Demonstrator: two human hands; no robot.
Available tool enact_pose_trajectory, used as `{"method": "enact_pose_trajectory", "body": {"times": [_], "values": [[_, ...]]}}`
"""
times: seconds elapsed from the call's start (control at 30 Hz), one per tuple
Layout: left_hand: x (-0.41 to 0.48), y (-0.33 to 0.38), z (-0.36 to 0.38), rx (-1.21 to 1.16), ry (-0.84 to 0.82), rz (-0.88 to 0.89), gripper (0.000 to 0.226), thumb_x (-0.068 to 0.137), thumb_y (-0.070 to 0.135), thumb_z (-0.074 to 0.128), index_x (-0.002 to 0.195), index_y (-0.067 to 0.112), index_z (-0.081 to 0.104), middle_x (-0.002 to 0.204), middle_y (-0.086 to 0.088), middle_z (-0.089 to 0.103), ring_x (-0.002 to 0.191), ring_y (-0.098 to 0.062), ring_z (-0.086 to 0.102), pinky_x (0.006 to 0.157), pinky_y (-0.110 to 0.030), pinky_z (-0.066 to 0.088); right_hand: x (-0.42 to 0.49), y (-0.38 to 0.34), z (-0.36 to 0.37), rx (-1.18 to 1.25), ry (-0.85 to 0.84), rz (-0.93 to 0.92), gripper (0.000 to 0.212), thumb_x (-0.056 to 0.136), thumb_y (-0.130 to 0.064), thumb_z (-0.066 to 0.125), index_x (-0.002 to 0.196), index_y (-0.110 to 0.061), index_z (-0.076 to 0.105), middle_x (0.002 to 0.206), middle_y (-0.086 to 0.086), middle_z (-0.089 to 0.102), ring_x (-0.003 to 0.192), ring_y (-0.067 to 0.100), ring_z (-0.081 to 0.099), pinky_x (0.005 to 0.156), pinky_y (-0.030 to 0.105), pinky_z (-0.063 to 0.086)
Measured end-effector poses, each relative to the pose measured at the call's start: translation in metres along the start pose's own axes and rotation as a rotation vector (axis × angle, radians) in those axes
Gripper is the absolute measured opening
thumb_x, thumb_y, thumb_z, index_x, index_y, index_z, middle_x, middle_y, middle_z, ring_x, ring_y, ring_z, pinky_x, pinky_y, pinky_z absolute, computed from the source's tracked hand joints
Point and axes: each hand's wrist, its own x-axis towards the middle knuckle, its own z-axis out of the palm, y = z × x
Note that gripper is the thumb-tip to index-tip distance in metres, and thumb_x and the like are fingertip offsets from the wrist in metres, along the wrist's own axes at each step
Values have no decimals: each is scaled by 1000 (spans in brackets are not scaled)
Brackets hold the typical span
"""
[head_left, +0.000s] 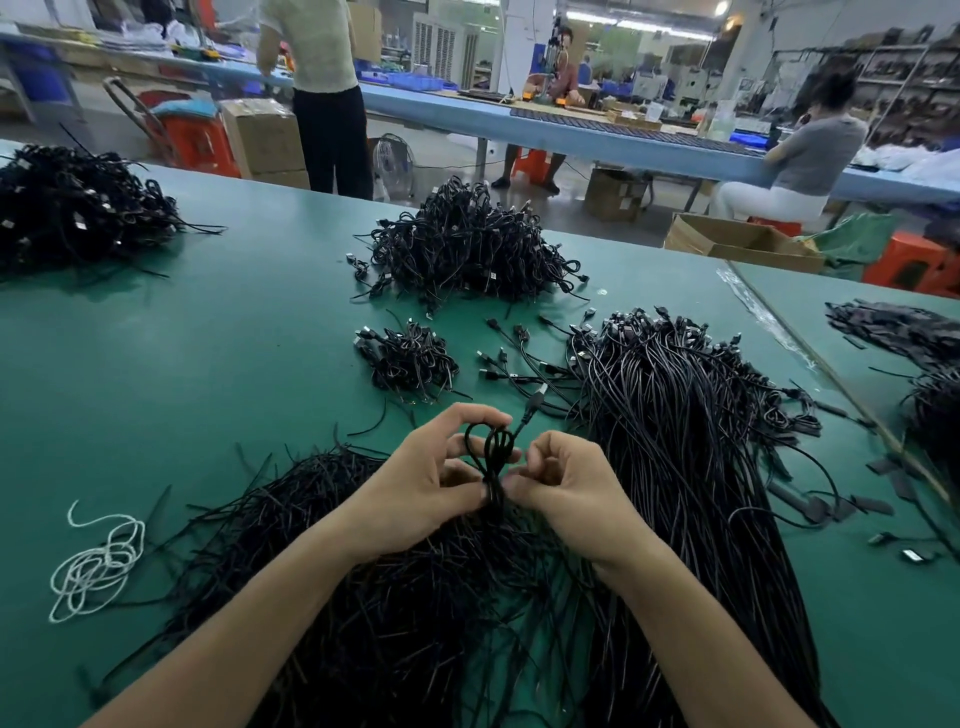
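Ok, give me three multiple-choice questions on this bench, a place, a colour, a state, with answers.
1. Where does the loose white string lie? A) left of the left hand B) on the far pile C) in a box
2. What colour is the flat table top? A) red B) green C) white
3. How is the thin black cable that the left hand and right hand hold? A) straight B) folded into loops C) tied to string
Answers: 1 A, it lies left of that forearm; 2 B, its bare surface is green; 3 B, its loops rise above the pinch.
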Motion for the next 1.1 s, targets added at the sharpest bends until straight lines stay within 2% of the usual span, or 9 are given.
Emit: {"method": "enact_pose_trajectory", "body": {"times": [0.13, 0.23, 0.33, 0.43, 0.53, 0.73, 0.9, 1.03, 1.1], "values": [[15, -5, -5, 68, -10, -15, 61, 84, -6, 71, 125, 37, 57, 106, -3, 73, 88, -19, 72, 84, -32, 58, 8, 14, -6, 179, -6, 85, 21, 88, -5, 71, 83, -16, 54, 75, -1, 63, 73, 13, 59, 72, 24, 48], [42, -8, -14, 73, 167, -108, 62, 82, -10, 70, 124, 33, 56, 96, -7, 76, 90, -20, 74, 84, -35, 60, 19, 27, -25, -414, 212, 43, 15, 94, -28, 66, 107, -22, 60, 102, -6, 62, 95, 11, 56, 78, 13, 45], [79, -14, -34, 110, 479, -202, 64, 83, -7, 71, 131, 30, 51, 94, -10, 73, 85, -21, 73, 84, -41, 60, 18, 45, -52, -1078, 349, 177, 46, 100, -32, 51, 143, -22, 42, 143, -1, 44, 132, 22, 38, 106, 35, 36], [111, -18, -55, 238, 646, -211, 62, 87, -3, 69, 134, 33, 50, 106, -10, 67, 87, -24, 69, 81, -41, 60, 16, 59, -66, -1165, 346, 280, 51, 102, -29, 46, 150, -18, 32, 154, 3, 32, 138, 27, 31, 110, 41, 34], [134, -23, -67, 425, 650, -286, 67, 92, -3, 61, 148, 27, 40, 122, -10, 59, 83, -18, 61, 71, -32, 55, 17, 65, -72, -1239, 435, 241, 46, 100, -21, 49, 145, -17, 40, 142, 5, 44, 124, 28, 46, 98, 36, 43], [132, -35, -61, 498, 570, -289, 70, 86, -12, 50, 148, 20, 43, 148, -14, 42, 126, -25, 48, 88, -37, 54, 20, 66, -81, -1046, 532, 215, 35, 99, -9, 52, 134, -11, 55, 117, 10, 61, 106, 25, 57, 91, 35, 50], [108, -33, -32, 527, 510, -47, 32, 89, -11, 56, 105, 15, 68, 108, -5, 66, 92, -7, 60, 80, -10, 49, 21, 52, -75, -985, 612, 159, 21, 99, -13, 53, 116, -15, 66, 115, 9, 60, 101, 27, 57, 87, 38, 50], [87, -24, 4, 519, 191, 92, 48, 88, -3, 63, 126, 27, 61, 113, 6, 61, 105, -7, 57, 87, -17, 53, 19, 32, -57, -513, 314, 141, 9, 96, -15, 58, 100, -17, 66, 90, 0, 66, 79, 13, 62, 67, 13, 48], [83, -23, 21, 582, 43, 137, 53, 90, 9, 65, 134, 37, 56, 127, 9, 53, 118, -7, 49, 95, -18, 46, 13, 19, -44, -487, 90, 102, 10, 94, -13, 60, 91, -22, 65, 82, -8, 65, 75, 10, 60, 64, 16, 46]]}}
